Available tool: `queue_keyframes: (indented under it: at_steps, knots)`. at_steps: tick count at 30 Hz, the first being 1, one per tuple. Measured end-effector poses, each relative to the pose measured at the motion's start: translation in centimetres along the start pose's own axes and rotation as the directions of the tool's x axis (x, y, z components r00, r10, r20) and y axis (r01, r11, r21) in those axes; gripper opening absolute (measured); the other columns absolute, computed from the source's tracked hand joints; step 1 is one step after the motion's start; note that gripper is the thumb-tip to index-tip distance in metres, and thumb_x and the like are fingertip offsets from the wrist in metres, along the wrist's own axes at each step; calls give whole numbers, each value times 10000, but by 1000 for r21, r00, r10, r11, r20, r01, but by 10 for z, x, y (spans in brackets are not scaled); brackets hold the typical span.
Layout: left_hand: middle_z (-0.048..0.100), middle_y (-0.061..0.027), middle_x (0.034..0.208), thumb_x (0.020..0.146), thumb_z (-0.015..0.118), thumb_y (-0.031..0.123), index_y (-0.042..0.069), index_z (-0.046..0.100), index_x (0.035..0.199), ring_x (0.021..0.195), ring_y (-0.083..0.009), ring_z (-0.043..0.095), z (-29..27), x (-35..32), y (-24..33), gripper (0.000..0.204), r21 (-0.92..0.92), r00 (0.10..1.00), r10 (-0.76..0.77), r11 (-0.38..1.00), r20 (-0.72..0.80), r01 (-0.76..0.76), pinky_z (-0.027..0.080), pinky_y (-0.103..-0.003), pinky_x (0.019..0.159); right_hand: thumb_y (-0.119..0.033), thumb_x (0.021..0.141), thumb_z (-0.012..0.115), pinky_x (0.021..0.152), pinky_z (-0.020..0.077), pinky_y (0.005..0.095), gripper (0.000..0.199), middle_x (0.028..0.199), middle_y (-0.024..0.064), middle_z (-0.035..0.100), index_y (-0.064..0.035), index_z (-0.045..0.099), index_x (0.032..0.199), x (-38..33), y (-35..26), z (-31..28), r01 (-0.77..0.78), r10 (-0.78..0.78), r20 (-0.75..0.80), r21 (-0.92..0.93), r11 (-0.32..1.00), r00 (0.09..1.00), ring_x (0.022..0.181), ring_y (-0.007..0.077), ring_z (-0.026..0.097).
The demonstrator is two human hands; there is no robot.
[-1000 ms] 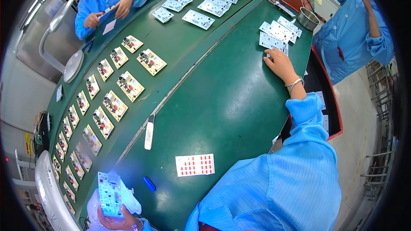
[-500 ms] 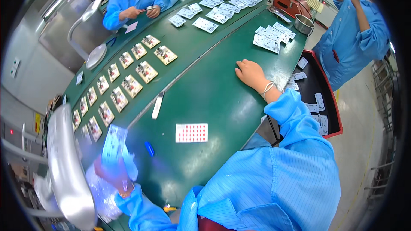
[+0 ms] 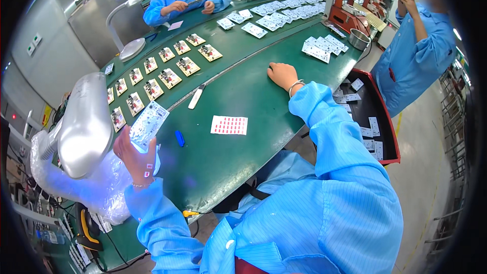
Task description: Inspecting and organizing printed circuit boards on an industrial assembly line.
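Note:
My left hand [image 3: 136, 158] is closed on a white circuit board [image 3: 148, 123], held tilted up above the table's left part beside a grey lamp head. Small red-and-white stickers cling to the back of this hand near the wrist. My right hand [image 3: 281, 75] rests on the green tabletop [image 3: 243, 94] with its fingers curled in, and nothing shows in it. Between the hands lie a white sheet with rows of red stickers [image 3: 229, 125], a blue pen cap-like piece [image 3: 179, 138] and a white-handled flat tool [image 3: 196, 97].
Rows of populated boards [image 3: 169, 77] lie beyond the table seam. White boards [image 3: 324, 48] are piled at the far right, near a metal pot [image 3: 359, 39]. A red-rimmed black bin [image 3: 390, 137] with boards stands right. The lamp [image 3: 83, 132] crowds my left. Co-workers are opposite and right.
The view has tilted upward, so table items appear higher. My left hand has raised and turned the board, which now shows more clearly. My right hand stays on the table.

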State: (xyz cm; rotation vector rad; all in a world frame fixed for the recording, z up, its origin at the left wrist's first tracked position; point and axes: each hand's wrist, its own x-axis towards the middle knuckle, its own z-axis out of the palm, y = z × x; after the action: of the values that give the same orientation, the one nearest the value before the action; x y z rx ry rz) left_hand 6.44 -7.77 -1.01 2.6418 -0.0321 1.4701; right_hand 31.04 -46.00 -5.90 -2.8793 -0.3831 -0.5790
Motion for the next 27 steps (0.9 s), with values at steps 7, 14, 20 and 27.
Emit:
queue_keyframes:
  at_steps: [7, 14, 20, 27]
  knots:
    - [447, -147, 1084, 570, 702, 184, 29, 356, 1178, 1012, -312, 375, 11, -2, -2, 717, 0, 998, 24, 1000, 57, -24, 269, -436, 884, -253, 764, 405, 636, 465, 411, 262, 752, 146, 611, -72, 594, 777, 4, 4, 4, -58, 58, -22, -6, 998, 998, 711, 314, 587]
    - [436, -128, 1100, 569, 710, 152, 14, 335, 1183, 1034, -309, 357, 12, -4, 0, 733, -26, 997, -37, 999, 66, 39, 252, -418, 904, -270, 769, 408, 637, 467, 408, 266, 757, 142, 612, -81, 594, 797, 13, 8, -2, -68, 67, -20, -30, 997, 998, 706, 317, 587]
    - [435, -137, 1094, 567, 701, 136, 11, 345, 1169, 1034, -311, 353, 10, -1, 4, 711, -74, 981, -155, 984, 117, 164, 255, -415, 905, -260, 770, 402, 612, 467, 419, 258, 719, 158, 606, -74, 580, 779, 37, 18, 22, -44, 42, -59, -25, 999, 997, 666, 330, 584]
    - [429, -153, 1067, 544, 710, 111, 20, 370, 1142, 1011, -319, 361, 11, -2, -3, 694, -46, 984, -165, 985, 68, 169, 278, -418, 884, -260, 769, 426, 590, 471, 415, 243, 695, 156, 604, -73, 581, 780, 65, 17, 26, 3, -6, -64, -52, 999, 998, 640, 320, 587]
